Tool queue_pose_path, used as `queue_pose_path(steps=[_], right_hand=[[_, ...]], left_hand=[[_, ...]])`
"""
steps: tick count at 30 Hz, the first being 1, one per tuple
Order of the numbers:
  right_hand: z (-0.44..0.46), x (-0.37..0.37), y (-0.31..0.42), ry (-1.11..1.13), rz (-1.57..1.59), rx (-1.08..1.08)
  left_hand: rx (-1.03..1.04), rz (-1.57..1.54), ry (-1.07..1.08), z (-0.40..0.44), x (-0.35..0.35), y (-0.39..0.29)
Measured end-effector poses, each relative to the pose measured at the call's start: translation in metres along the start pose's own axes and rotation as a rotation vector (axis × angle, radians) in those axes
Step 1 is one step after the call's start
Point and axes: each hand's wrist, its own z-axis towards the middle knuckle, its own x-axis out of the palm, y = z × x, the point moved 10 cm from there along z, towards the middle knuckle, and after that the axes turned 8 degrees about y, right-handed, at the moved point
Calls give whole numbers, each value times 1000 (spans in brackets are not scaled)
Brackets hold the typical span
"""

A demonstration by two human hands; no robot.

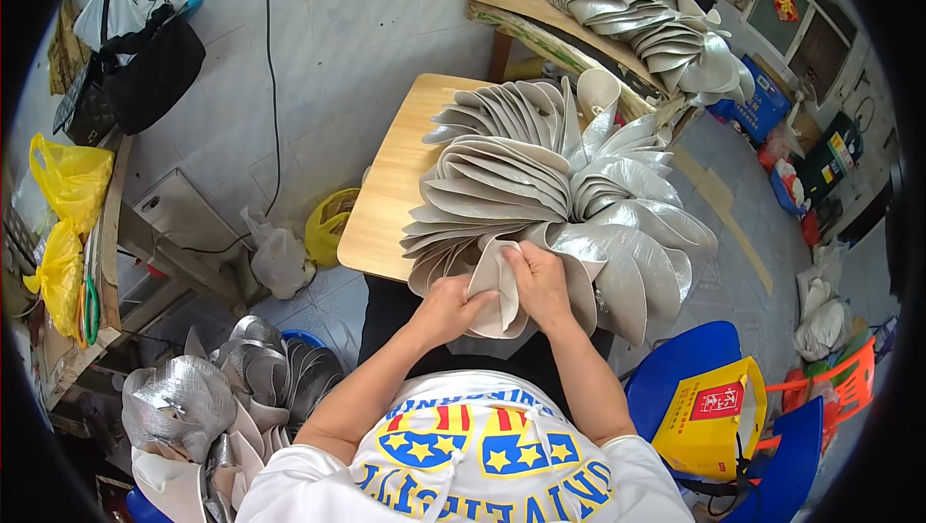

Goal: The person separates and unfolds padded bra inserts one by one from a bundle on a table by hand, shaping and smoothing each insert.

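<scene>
Your printed shirt [463, 446] lay nearest. Your left hand [442, 313] and right hand [544, 287] gripped one cupped pad [496, 299], fingers closed on its edges, beside the stacked pads [497, 180] on the worktop [384, 219]. You appeared to be shaping it; further handling called for light, even pressure.

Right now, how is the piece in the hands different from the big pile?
The piece is held by the left hand and right hand; the pile spreads over the table. The piece shows dull, pale sides, while the pile also shows shiny silver. Both have curved edges.
</scene>
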Motion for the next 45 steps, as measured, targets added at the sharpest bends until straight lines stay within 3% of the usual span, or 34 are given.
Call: queue_pose_path(steps=[5, 11, 13, 16, 21, 29, 32, 35, 38, 41, 44, 45], right_hand=[[18, -9, -21, 96, 349, 60], [11, -5, -13, 92, 382, 115], [-2, 1, 7, 68, 238, 103], [-24, -6, 25, -245, 107, -87], [-2, -8, 1, -213, 304, 79], [87, 21, -21, -302, 518, 46], [68, 18, 6, -307, 229, -14], [60, 25, 8, -321, 244, -74], [58, 23, 17, -338, 201, -120], [54, 22, 17, -365, 82, -166], [52, 17, 16, -359, -191, -276], [54, 10, 13, -370, -321, -339]], left_hand=[[49, -307, 62, -7, -6, 3], [-19, -606, -6, 0, -10, 13], [-17, -590, -106, 8, -20, 11], [14, -649, -208, 19, -31, 2], [31, -734, -247, 46, -52, 24], [62, -695, -435, 51, -96, 34], [-9, -627, -473, 23, -57, 24], [-88, -740, -374, 18, -18, 43], [-145, -664, -283, 28, -13, 59], [57, -424, -260, 37, -17, 40], [89, -328, -262, 24, -20, 32], [48, -384, -146, 19, -18, 34]])
